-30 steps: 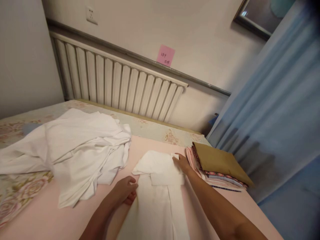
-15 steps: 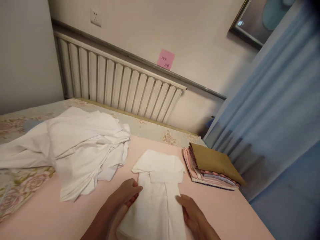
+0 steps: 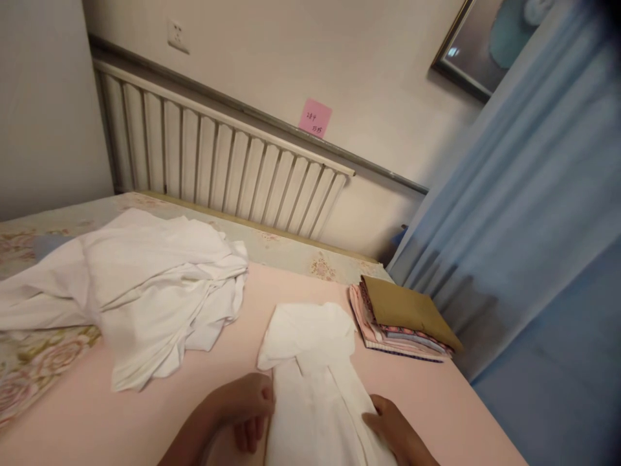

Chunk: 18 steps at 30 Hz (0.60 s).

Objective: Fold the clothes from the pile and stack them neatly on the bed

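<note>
A white garment, partly folded into a long narrow shape [image 3: 320, 401], lies in front of me; its kind is not plain, though it looks like a shirt. Its far end is folded over in a wider flap. At its left edge is my left hand [image 3: 247, 404], thumb and forefinger pinched on the cloth and the other fingers curled below. My right hand [image 3: 395, 427] grips the right edge, thumb on top and fingers underneath. The near end of the garment runs out of view at the bottom.
A crumpled heap of white cloth [image 3: 160, 278] lies at the left. To the right sits a stack of folded clothes, a mustard-brown piece [image 3: 407, 304] on top. Pink sheet [image 3: 466, 414] covers the bed. Behind stand a radiator [image 3: 213, 155] and a blue curtain [image 3: 524, 213].
My right hand has moved right and down, pulling the garment's right edge outward. The far flap has shifted and looks more rumpled. My left hand has moved slightly nearer to me.
</note>
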Each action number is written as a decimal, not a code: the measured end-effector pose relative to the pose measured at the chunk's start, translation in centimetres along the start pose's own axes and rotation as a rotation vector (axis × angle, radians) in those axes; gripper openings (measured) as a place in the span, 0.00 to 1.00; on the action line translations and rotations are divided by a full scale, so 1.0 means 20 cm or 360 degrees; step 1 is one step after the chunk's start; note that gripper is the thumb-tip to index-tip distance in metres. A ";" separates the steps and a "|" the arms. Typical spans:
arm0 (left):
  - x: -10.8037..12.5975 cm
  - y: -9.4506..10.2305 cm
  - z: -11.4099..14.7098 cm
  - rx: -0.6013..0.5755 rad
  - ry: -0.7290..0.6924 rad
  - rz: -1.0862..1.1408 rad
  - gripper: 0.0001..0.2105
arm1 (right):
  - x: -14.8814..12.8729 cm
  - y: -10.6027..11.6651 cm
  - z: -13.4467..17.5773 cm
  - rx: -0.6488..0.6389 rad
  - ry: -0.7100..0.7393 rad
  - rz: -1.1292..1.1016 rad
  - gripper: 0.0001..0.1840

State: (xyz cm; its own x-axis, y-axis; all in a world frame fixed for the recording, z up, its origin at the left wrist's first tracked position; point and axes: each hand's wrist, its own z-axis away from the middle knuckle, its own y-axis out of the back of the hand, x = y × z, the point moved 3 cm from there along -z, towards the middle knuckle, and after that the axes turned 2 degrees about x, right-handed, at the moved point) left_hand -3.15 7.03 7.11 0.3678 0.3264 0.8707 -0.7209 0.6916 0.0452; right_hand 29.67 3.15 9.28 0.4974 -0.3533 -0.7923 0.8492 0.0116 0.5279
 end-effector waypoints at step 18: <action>0.04 0.11 -0.11 0.0560 -0.0058 0.0203 0.14 | -0.03 0.02 -0.02 0.0327 0.0000 -0.0501 0.16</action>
State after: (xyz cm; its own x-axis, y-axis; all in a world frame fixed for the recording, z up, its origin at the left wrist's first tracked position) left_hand -3.17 10.17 6.81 0.2453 0.3683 0.8968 -0.9197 0.3809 0.0951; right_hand 29.70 3.74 9.91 0.2177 -0.3094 -0.9257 0.9072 -0.2857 0.3088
